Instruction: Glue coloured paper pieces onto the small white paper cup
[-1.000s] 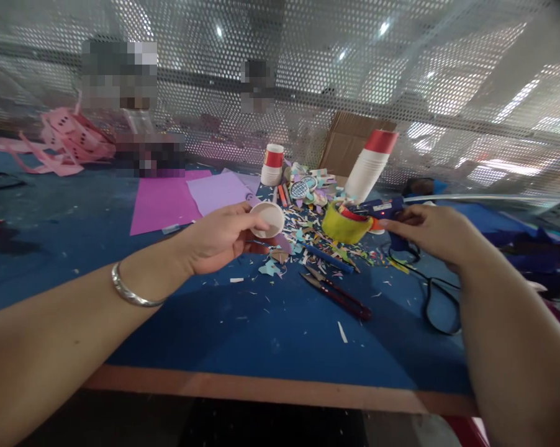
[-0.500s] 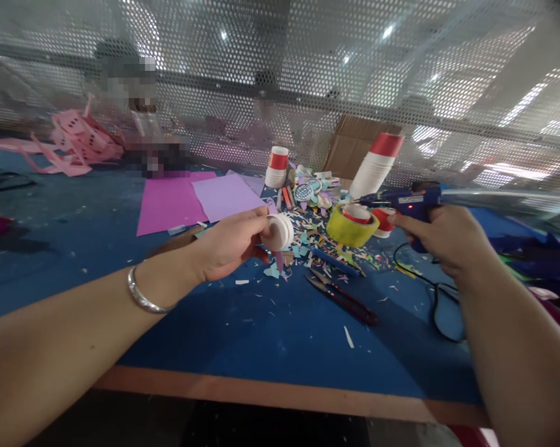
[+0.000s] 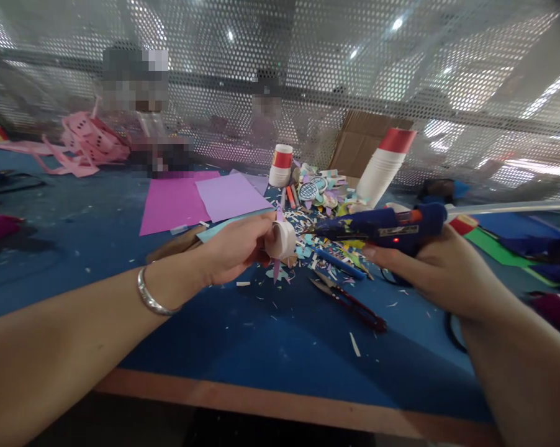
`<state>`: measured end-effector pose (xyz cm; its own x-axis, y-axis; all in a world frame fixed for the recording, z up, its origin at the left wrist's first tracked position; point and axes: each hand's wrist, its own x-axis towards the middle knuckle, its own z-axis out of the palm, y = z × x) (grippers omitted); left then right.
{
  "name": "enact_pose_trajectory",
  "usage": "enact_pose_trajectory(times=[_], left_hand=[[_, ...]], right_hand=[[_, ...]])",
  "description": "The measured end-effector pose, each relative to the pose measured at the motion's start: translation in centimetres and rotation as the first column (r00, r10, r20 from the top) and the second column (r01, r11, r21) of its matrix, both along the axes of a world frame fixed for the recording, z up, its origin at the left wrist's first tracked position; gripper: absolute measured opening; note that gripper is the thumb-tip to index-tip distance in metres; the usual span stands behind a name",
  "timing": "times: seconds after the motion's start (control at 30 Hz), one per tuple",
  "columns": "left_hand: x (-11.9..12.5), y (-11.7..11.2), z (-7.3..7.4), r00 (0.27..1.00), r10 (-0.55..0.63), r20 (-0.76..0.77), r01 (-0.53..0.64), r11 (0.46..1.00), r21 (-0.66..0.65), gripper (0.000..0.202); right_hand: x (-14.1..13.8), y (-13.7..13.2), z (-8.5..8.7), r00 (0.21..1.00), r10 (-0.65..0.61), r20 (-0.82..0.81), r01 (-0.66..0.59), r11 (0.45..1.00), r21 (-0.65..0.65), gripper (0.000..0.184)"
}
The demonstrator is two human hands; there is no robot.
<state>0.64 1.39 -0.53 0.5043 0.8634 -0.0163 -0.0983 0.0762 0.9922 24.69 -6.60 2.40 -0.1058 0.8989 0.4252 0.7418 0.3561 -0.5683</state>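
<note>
Blue tabletop (image 3: 243, 335), perforated mesh screen behind it, paper scraps (image 3: 317, 245) strewn mid-surface. Left hand (image 3: 236, 248) closed around a small white paper cup (image 3: 282, 240), held on its side above the tabletop, a strip of purple paper sticking out by it. Right hand (image 3: 431, 270) wrapped around the grip of a blue hot glue gun (image 3: 382, 226), red indicator lit, nozzle pointing left at the cup, tip close but contact unclear. Snips (image 3: 347, 299) lie on the tabletop below the gun. Stack of red-rimmed paper cups (image 3: 385, 164) leans further back, pink and purple paper sheets (image 3: 200, 198) to the left.
</note>
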Motion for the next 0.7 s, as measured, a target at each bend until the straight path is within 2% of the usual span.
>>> enact_pose_trajectory(times=[0.1, 0.47, 0.7], left_hand=[[0.06, -0.01, 0.01, 0.998, -0.052, -0.034, 0.049, 0.993, -0.105, 0.006], [0.19, -0.02, -0.11, 0.995, -0.037, -0.091, 0.029, 0.996, -0.089, 0.008], [0.09, -0.13, 0.20, 0.986, -0.057, -0.157, 0.045, 0.996, -0.078, 0.008]], right_hand=[[0.48, -0.05, -0.47, 0.998, -0.007, 0.054, 0.007, 1.000, -0.003, 0.025], [0.39, 0.00, -0.71, 0.986, -0.069, 0.151, 0.071, 0.997, -0.007, 0.030], [0.25, 0.18, -0.75, 0.985, -0.096, 0.147, 0.099, 0.995, -0.014, 0.033]])
